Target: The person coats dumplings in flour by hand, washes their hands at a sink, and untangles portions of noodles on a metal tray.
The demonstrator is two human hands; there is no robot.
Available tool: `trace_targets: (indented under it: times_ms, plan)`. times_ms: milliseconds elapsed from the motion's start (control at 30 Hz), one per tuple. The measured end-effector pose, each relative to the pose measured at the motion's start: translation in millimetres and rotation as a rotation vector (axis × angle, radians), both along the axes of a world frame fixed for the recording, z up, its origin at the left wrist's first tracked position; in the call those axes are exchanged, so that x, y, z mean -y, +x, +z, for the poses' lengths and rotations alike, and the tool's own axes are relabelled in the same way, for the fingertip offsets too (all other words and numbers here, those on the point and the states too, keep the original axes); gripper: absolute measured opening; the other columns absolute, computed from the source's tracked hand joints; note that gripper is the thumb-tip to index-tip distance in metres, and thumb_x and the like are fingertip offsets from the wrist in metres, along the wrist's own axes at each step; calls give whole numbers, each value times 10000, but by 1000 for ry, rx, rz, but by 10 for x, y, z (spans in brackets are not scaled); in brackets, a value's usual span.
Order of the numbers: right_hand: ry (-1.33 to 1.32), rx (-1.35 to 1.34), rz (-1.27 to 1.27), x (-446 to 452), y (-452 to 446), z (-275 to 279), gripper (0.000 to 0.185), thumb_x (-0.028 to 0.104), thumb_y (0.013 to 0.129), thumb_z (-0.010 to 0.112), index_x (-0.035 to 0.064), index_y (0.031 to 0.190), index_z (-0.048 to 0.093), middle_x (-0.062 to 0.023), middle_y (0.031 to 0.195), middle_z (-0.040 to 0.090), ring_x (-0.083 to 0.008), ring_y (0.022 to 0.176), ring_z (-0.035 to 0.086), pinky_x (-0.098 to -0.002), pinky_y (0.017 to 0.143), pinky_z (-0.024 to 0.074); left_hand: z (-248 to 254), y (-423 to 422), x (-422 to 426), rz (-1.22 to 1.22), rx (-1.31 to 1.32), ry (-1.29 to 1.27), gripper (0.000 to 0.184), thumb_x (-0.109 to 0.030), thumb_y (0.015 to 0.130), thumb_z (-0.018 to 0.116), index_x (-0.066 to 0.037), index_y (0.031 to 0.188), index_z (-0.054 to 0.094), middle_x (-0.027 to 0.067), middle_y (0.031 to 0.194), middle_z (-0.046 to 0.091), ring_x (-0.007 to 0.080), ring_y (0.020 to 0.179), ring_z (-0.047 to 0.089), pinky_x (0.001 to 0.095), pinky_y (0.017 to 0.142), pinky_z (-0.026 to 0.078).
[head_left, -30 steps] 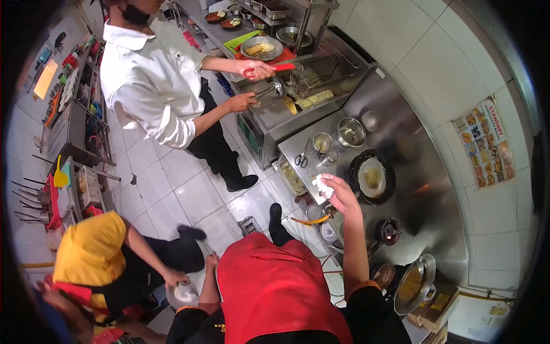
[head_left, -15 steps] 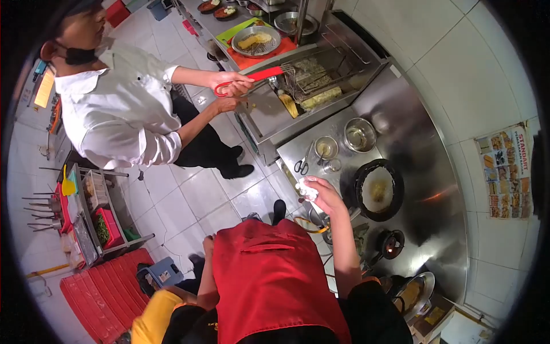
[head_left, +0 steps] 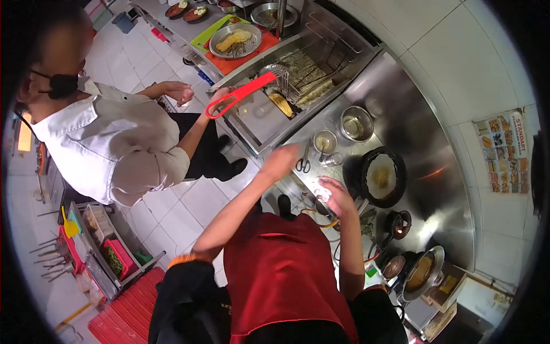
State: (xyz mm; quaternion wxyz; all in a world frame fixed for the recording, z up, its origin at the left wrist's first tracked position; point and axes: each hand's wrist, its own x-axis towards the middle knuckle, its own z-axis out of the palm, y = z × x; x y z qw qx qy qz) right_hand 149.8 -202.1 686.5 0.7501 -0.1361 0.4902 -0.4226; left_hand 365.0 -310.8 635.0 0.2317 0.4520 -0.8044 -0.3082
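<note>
My right hand [head_left: 339, 199] is closed around a crumpled white wad [head_left: 322, 192], maybe tissue or cloth, in front of the steel counter. My left hand [head_left: 281, 163] is raised left of it, smeared by motion, so its fingers cannot be read. Close beyond my hands lie scissors [head_left: 303, 163], a small metal bowl [head_left: 325, 141] with a spoon in it, and a small clear cup [head_left: 332, 159]. To the right, a black pan [head_left: 350, 176] holds a pale round sheet [head_left: 380, 176] with a yellowish middle.
A co-worker in a white shirt [head_left: 123, 149] stands at left by the fryer, one hand at the red handle [head_left: 243, 94] of a wire basket [head_left: 295, 74]. A steel bowl [head_left: 356, 123] sits farther back. A lit burner [head_left: 399, 225] and a large pan [head_left: 424, 272] are at right.
My left hand has come up from beside the apron to near my right hand. The co-worker has taken one hand off the basket handle. The view has shifted slightly.
</note>
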Motion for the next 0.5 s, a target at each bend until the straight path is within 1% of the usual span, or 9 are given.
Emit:
trace_targets:
  times_ms: [33,100,233,300,333,400,433,467,500]
  plan:
    - [9,-17,-9,-32,7,3,211,89,897,632,6,1090,616,-86,956,674,-167,806,650,-280,642,512,277,-227,168,-174,-97,-98,209,-113,836,608,-6,994,524,220,970,581,439,915,568,487,776,476]
    - [23,-42,-30,-72,22,17,196,87,904,614,6,1083,618,-80,947,672,-162,796,648,-278,644,515,566,-563,439,-283,-168,-144,194,-105,826,610,-7,973,530,204,929,563,428,888,560,466,761,480]
    - [10,-120,-93,-254,79,-75,193,83,931,527,3,1081,616,-61,925,668,-132,755,634,-255,634,524,608,-991,909,-273,-232,-173,211,-100,791,630,2,956,546,180,910,568,399,864,580,449,743,479]
    - [33,-79,-131,-338,173,-95,195,86,924,537,2,1081,617,-58,920,666,-133,755,634,-248,636,528,461,-1124,949,-362,203,-632,170,-95,767,628,-5,909,600,156,926,594,339,858,618,414,731,499]
    - [37,-80,-139,-397,245,-117,195,86,924,537,2,1081,617,-58,920,666,-133,755,634,-248,636,528,479,-1054,853,-591,356,-744,132,-97,764,612,-16,859,654,128,934,613,285,868,633,386,742,508]
    - [73,-123,-137,-424,335,-178,200,104,908,576,5,1079,604,-76,908,664,-146,754,635,-244,640,509,6,-1048,746,-531,376,-784,138,-101,764,606,-7,848,665,133,942,623,278,868,636,377,744,502]
    - [17,-66,-127,-433,372,-221,201,105,910,567,4,1081,604,-78,911,662,-150,759,632,-255,639,508,129,-959,740,-480,400,-831,148,-104,765,601,2,837,676,138,950,632,272,868,639,369,746,495]
    - [43,-66,-161,-468,393,-267,203,101,911,564,2,1084,604,-78,915,662,-152,762,630,-261,641,507,211,-769,780,-561,501,-766,232,-123,765,604,46,906,677,148,965,648,278,836,646,363,734,471]
    - [71,-67,-203,-484,444,-254,205,98,911,560,1,1087,603,-78,920,661,-154,765,627,-268,643,507,-21,-696,877,-506,566,-690,256,-122,767,604,53,938,679,185,1026,645,278,840,654,360,751,472]
